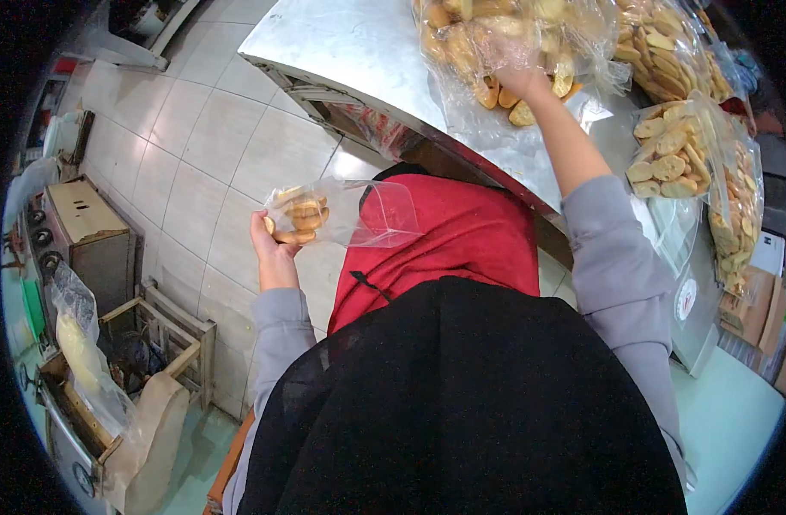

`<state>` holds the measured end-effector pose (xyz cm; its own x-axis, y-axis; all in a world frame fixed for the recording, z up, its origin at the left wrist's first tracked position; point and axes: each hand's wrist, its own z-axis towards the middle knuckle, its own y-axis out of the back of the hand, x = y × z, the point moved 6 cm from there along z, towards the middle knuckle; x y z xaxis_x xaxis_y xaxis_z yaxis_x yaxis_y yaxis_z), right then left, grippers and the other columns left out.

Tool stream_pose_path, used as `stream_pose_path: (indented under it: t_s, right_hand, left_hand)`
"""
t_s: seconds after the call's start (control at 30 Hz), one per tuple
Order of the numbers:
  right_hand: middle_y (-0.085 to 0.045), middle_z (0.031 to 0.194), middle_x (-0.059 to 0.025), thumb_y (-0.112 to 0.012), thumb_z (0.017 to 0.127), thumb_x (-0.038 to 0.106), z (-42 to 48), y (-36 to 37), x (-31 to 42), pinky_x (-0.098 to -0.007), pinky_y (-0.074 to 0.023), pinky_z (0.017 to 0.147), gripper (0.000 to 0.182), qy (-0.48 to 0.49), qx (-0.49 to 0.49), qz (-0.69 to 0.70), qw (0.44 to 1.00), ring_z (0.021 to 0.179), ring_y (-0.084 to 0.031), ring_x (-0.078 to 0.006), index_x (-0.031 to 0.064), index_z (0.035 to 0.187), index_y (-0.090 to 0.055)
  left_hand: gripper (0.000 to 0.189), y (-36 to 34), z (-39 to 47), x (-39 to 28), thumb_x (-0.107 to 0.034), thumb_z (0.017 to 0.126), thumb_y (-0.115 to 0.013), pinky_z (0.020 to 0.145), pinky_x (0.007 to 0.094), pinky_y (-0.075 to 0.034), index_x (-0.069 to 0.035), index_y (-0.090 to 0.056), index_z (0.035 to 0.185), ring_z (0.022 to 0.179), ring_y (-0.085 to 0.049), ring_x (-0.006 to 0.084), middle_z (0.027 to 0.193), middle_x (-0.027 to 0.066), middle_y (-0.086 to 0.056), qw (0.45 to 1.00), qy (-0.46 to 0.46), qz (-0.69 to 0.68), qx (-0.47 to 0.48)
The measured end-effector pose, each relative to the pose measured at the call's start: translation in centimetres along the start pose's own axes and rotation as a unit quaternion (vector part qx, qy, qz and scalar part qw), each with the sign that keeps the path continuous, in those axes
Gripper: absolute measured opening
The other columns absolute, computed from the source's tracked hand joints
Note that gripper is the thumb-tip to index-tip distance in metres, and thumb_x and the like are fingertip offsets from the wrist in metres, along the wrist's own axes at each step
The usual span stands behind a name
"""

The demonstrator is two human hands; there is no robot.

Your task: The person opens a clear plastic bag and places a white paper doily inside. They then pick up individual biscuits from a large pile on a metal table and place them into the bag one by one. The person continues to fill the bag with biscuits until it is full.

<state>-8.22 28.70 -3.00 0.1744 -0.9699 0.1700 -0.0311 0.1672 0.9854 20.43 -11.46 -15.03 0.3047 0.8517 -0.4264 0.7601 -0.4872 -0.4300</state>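
Observation:
My left hand (276, 252) grips the closed end of a small clear plastic bag (367, 212) over my lap. Several slices of toasted bread (306, 212) lie at that end, and the bag's mouth points to the right. On the metal-topped table (348, 51), my right hand (512, 61) is inside a large clear bag (444, 77) of toasted bread pieces (460, 48). Plastic film and bread blur its fingers, so whether they hold a piece cannot be told.
More bags of dried bread, one a smaller bag (670, 151) and one a tall bag (734, 212), stand along the right. Cardboard boxes (750, 306) sit beyond them. At left are a worn machine (84, 225) and a wooden frame (180, 341) on the tiled floor (206, 141).

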Motion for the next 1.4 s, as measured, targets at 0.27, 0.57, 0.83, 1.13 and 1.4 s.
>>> stream_pose_path:
  t_s: [0.27, 0.57, 0.83, 1.13, 1.4]
  right_hand:
    - [-0.053, 0.119, -0.017, -0.053, 0.083, 0.037, -2.3, 1.2, 3.3, -0.0404, -0.0394, 0.092, 0.051, 0.023, 0.069, 0.122, 0.99, 0.108, -0.051, -0.0324, 0.0105, 0.125, -0.046]
    - [-0.062, 0.095, -0.0216, -0.063, 0.069, 0.031, -4.5, 1.9, 1.2, -0.0371, -0.0487, 0.073, 0.052, -0.103, -0.046, 0.296, 0.948, 0.079, -0.062, -0.0311, -0.0018, 0.108, -0.056]
    - [-0.059, 0.09, -0.009, -0.066, 0.072, 0.012, -11.1, 6.2, 4.4, -0.0326, -0.0478, 0.069, 0.03, 0.175, -0.267, 0.008, 0.948, 0.079, -0.058, -0.0248, 0.0063, 0.1, -0.06]
    - [-0.058, 0.101, -0.0146, -0.067, 0.074, 0.018, -11.9, 5.2, 1.5, -0.0358, -0.0481, 0.077, 0.047, 0.019, -0.269, 0.244, 0.931, 0.088, -0.058, -0.03, 0.0096, 0.118, -0.054]
    - [-0.057, 0.101, -0.0134, -0.062, 0.073, 0.014, -11.7, 1.4, 6.0, -0.0382, -0.0465, 0.079, 0.037, 0.184, -0.15, -0.018, 0.971, 0.092, -0.055, -0.0306, 0.009, 0.109, -0.056]
  left_hand:
    - [0.059, 0.0, -0.8, -0.4, -0.036, 0.07, -0.05, 0.087, 0.059, -0.035, -0.006, -0.045, 0.12, 0.11, -0.044, 0.0376, 0.123, 0.0173, -0.044, 0.999, -0.023, -0.002, -0.042]
    - [0.058, 0.2, -0.3, 0.1, -0.038, 0.07, -0.049, 0.081, 0.0606, -0.036, -0.01, -0.045, 0.12, 0.108, -0.042, 0.0387, 0.123, 0.0168, -0.043, 0.996, -0.005, 0.036, -0.078]
    - [0.061, -0.1, 0.3, 0.2, -0.039, 0.07, -0.049, 0.083, 0.0574, -0.037, -0.01, -0.044, 0.123, 0.108, -0.043, 0.0373, 0.123, 0.0155, -0.044, 0.999, -0.011, 0.028, -0.028]
    - [0.062, -0.3, -0.1, 0.3, -0.04, 0.068, -0.05, 0.082, 0.0563, -0.038, -0.011, -0.044, 0.123, 0.109, -0.043, 0.0368, 0.125, 0.0148, -0.043, 0.995, -0.017, 0.053, -0.077]
    - [0.059, -3.1, 0.5, 1.5, -0.041, 0.069, -0.05, 0.082, 0.0579, -0.038, -0.012, -0.045, 0.121, 0.109, -0.043, 0.0369, 0.124, 0.0145, -0.042, 0.999, 0.01, 0.025, -0.034]
